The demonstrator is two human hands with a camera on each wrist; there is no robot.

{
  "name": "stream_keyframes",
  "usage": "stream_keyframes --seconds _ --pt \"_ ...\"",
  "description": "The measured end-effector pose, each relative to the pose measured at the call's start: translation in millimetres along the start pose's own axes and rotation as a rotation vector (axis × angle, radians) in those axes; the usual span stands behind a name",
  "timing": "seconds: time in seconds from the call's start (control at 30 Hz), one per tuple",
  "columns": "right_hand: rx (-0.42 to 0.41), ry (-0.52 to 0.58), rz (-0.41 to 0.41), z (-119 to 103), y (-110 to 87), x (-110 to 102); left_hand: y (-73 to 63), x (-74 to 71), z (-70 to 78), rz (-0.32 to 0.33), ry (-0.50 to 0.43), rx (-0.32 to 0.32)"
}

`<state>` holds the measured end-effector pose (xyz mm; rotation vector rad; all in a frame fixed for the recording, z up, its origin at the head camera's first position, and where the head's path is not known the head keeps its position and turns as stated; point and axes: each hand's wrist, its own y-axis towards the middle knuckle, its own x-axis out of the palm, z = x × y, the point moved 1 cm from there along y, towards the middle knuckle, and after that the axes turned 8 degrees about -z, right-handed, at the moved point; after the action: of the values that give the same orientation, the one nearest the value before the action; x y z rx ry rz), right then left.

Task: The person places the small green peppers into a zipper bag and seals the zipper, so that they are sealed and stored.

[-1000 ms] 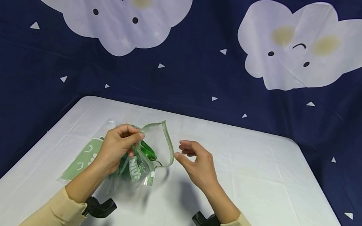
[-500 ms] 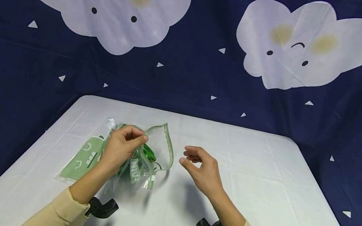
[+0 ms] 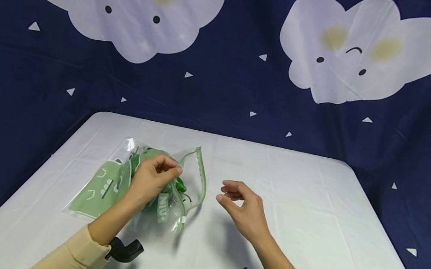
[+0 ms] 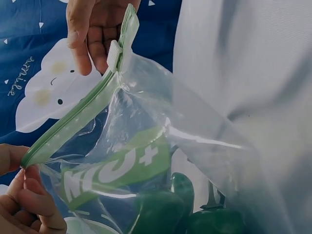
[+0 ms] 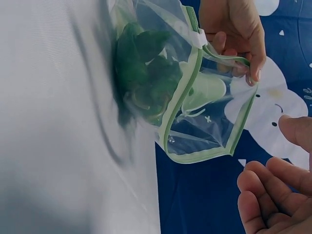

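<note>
A clear zipper bag (image 3: 97,190) with green trim and a printed green panel lies partly on the table, its mouth gaping to the right. My left hand (image 3: 146,182) pinches the rim between thumb and fingers, as the left wrist view also shows. Inside are green peppers (image 4: 214,222), blurred by the plastic. A white slider (image 4: 114,54) sits at one end of the zip strip (image 4: 73,113). To the right of the mouth, my right hand (image 3: 247,212) hovers with loosely bent fingers. In the right wrist view a gap separates its fingertips (image 5: 251,178) from the bag.
White cloth covers the table (image 3: 310,237). Behind its far edge hangs a dark blue curtain (image 3: 233,80) with clouds and small triangles. Black wrist mounts (image 3: 125,251) jut inward below both hands.
My right hand has drawn back from the bag's rim, to the right and slightly nearer me. My left hand has shifted slightly right and down, still pinching the zipper bag.
</note>
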<state>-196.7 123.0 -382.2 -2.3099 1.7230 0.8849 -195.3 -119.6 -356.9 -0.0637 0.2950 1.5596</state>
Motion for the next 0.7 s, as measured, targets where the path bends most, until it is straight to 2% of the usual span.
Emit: stream_keyframes --seconds 0.47,0.7 --pt "0.027 -0.013 0.004 6 -12.5 -3 1.2 11.0 -4.6 -0.057 0.080 0.025" --pt "0.063 -0.005 -0.020 7 -17.9 -1 0.9 15.1 -5.5 -0.061 0.107 0.027"
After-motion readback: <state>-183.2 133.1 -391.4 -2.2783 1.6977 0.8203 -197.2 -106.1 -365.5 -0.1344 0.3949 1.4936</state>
